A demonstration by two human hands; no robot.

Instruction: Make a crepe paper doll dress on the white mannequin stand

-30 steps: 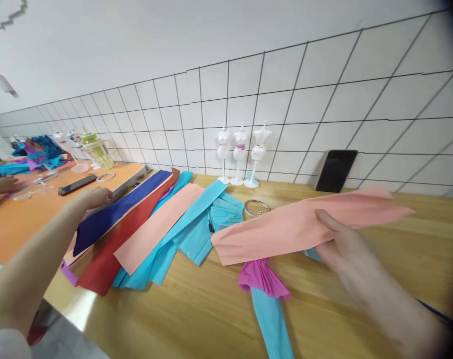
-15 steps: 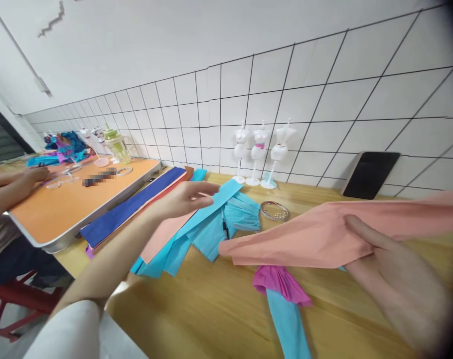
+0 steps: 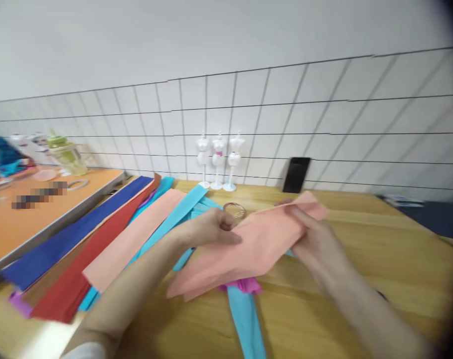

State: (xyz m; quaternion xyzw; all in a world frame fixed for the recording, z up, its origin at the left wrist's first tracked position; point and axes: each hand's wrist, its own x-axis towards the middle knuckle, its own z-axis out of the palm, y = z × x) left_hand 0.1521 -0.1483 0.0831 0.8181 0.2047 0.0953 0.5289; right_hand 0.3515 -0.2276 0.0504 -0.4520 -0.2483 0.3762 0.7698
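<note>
A folded peach strip (image 3: 248,249), thin like crepe paper or light cloth, is held above the table between my two hands. My left hand (image 3: 215,230) pinches its upper left edge between thumb and curled fingers. Around the right part of it, my right hand (image 3: 312,237) is closed with the thumb on top. Beneath the strip, partly hidden, lies a gathered magenta piece (image 3: 248,285) joined to a light blue strip (image 3: 244,319). Close behind my left hand are a light blue strip (image 3: 162,232) and a round clear case or ring (image 3: 234,209).
Blue (image 3: 80,227), red (image 3: 87,269) and another peach strip (image 3: 136,234) lie at left. Three small white mannequins (image 3: 219,159) and a leaning phone (image 3: 296,174) stand by the wall. An orange table (image 3: 80,197) with a green-lidded bottle (image 3: 67,154) adjoins the left side.
My left hand has come down and right onto the peach strip. My right hand has moved left and inward with the strip, now more folded. The view has turned right.
</note>
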